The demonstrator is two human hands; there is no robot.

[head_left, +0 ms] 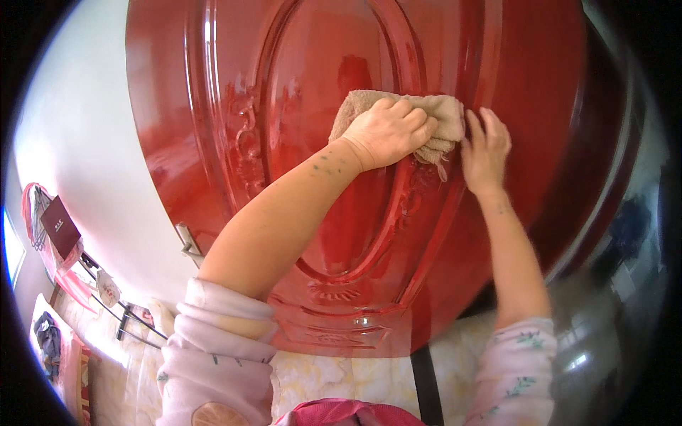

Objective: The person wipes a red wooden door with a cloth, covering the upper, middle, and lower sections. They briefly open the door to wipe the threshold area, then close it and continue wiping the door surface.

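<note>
A red glossy panelled door [341,223] with an oval moulding and carved ornament stands before me. My left hand [391,130] presses a folded tan terry cloth [445,114] against the right side of the oval, its fingers curled into the fabric. A loose corner with a small loop hangs below the cloth. Just right of the cloth is my right hand [486,152], slightly blurred, its fingers apart near the door's raised moulding. Nothing shows in its grasp; whether its fingertips touch the cloth's edge I cannot tell.
A metal lever handle [189,246] sits at the door's lower left edge, beside a white wall [90,133]. At far left, a rack [125,319] holds hangers and a dark red bag [60,226]. A dark strip [426,383] crosses the marbled tile floor [341,378].
</note>
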